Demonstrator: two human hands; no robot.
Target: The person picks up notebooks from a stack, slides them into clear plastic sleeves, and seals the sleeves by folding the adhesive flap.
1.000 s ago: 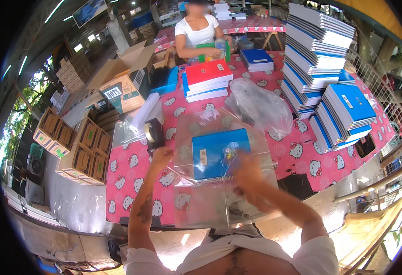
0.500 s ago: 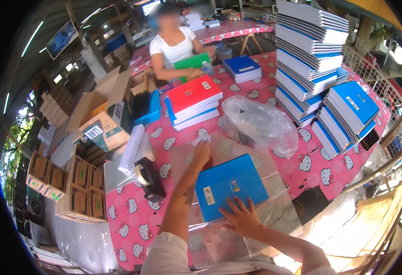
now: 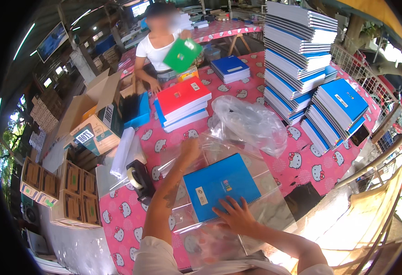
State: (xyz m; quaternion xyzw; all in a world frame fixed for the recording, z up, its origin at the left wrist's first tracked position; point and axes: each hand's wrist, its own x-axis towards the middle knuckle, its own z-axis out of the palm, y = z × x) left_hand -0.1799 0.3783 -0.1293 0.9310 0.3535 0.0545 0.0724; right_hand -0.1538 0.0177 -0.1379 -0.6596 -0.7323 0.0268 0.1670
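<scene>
A pink-covered table carries, on the right, a tall stack of notebooks. At the front lies clear plastic, and on it, slightly turned, a blue notebook. The right hand, fingers spread wide, rests on the notebook's near edge. The left hand, beyond the upper-left corner, is narrow and curled; whether it holds plastic, I cannot tell.

Daylight bleaches the lower right — the upper left is dim, with tube lights — and edges curve into black.
</scene>
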